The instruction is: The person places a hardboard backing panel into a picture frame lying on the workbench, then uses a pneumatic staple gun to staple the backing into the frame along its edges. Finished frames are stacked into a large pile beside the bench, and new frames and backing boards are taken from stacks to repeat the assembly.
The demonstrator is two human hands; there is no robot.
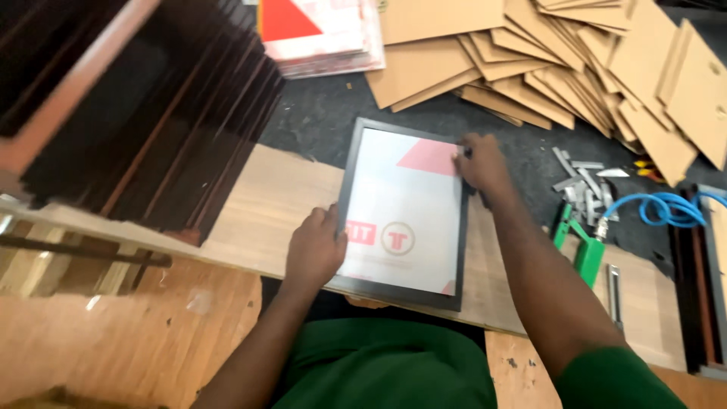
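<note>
Left hand (314, 250) presses the frame's (401, 291) near-left edge; right hand (481, 163) pinches the sheet's (401, 204) far corner, which could buckle if pushed unevenly.

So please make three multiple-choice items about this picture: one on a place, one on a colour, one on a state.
1. Where does the green tool lie?
A. right of the frame
B. left of the frame
C. on the frame

2. What colour is the hose?
A. red
B. blue
C. yellow

3. How does the frame lie?
A. upright against a wall
B. lifted in the air
C. flat on the board

Answers:
1 A, the tool is beyond the right hand's arm.
2 B, the coil by the tool is blue.
3 C, the left hand and right hand rest on the frame's edges on the board.
</note>
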